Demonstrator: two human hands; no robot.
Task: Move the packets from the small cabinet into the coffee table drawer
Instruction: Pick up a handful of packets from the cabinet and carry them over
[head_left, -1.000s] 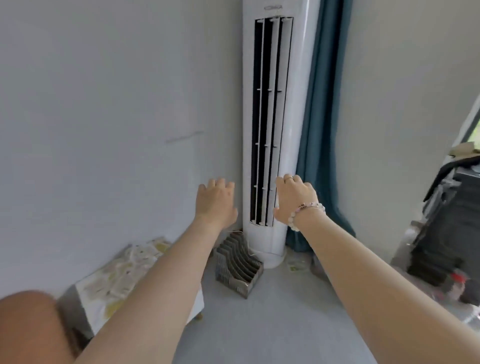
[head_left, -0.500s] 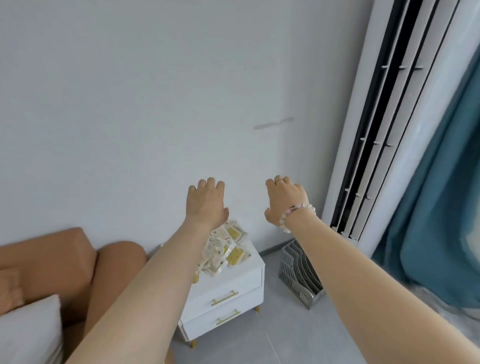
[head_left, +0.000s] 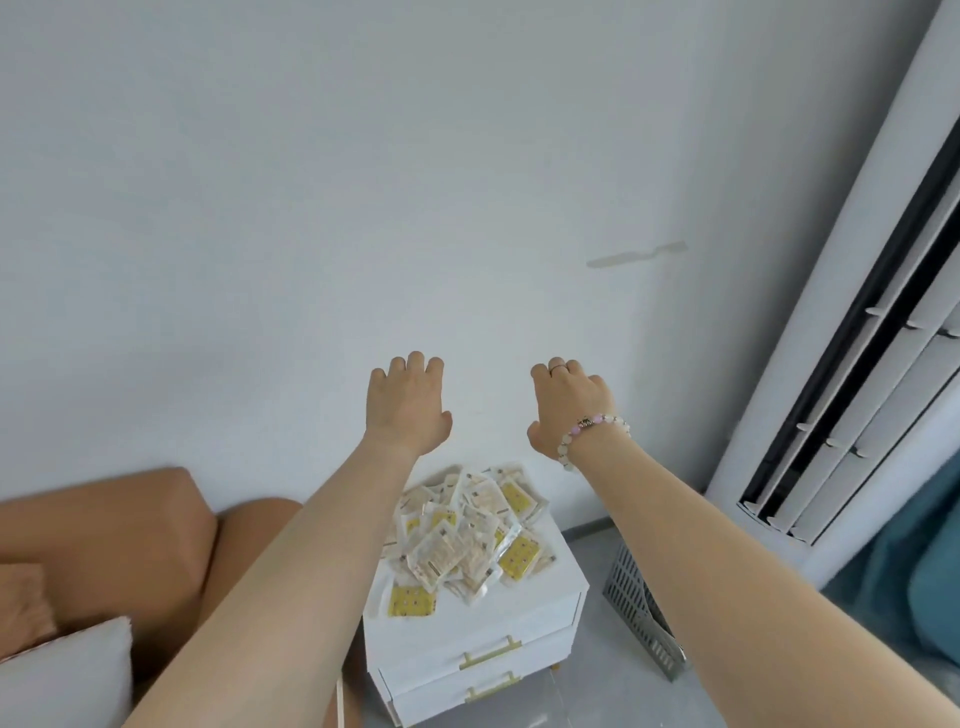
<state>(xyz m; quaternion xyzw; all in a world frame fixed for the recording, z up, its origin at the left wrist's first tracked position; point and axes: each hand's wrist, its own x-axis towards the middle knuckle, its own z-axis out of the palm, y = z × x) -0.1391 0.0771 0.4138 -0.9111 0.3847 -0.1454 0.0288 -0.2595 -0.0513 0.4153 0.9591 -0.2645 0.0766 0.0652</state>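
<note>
Open air lies above the packets (head_left: 467, 535) on the small cabinet (head_left: 519, 618); sofa (head_left: 104, 535) hems its left, wall (head_left: 363, 208) its back.

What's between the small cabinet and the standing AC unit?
Head view: a grey slotted file rack stands on the floor between the small cabinet and the AC unit.

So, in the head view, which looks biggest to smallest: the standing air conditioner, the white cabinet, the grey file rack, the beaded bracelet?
1. standing air conditioner, even though the frame cuts it off
2. white cabinet
3. grey file rack
4. beaded bracelet, smallest although nearest the camera
</note>
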